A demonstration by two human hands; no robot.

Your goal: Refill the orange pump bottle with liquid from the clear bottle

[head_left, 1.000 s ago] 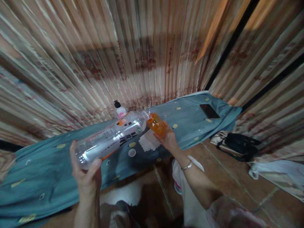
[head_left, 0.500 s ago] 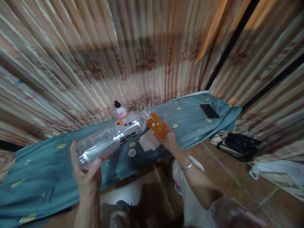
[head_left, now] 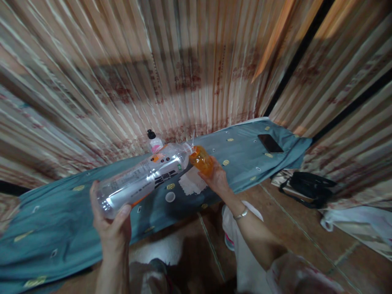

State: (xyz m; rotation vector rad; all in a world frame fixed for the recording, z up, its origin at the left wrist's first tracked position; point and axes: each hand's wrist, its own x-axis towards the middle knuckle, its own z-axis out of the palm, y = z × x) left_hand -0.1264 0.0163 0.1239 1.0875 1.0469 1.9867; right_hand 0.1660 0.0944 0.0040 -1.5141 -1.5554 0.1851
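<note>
My left hand (head_left: 112, 222) grips the base of a large clear plastic bottle (head_left: 134, 183) with a silver and orange label. The bottle lies almost level in the air, its neck pointing right. In my right hand (head_left: 216, 177) is a small orange translucent bottle (head_left: 201, 160), tilted, its mouth against the large bottle's mouth. Whether liquid passes between them I cannot make out. Below the two bottles, a white cloth or tissue (head_left: 192, 182) and a small round white cap (head_left: 170, 197) lie on the blue-green sheet (head_left: 61, 220).
A clear bottle with a black top (head_left: 155, 143) stands behind the large bottle. A dark phone (head_left: 270, 143) lies at the sheet's right end. Pleated curtains (head_left: 183, 61) hang behind. A black bag (head_left: 309, 188) and a white bag (head_left: 361, 220) are at the right.
</note>
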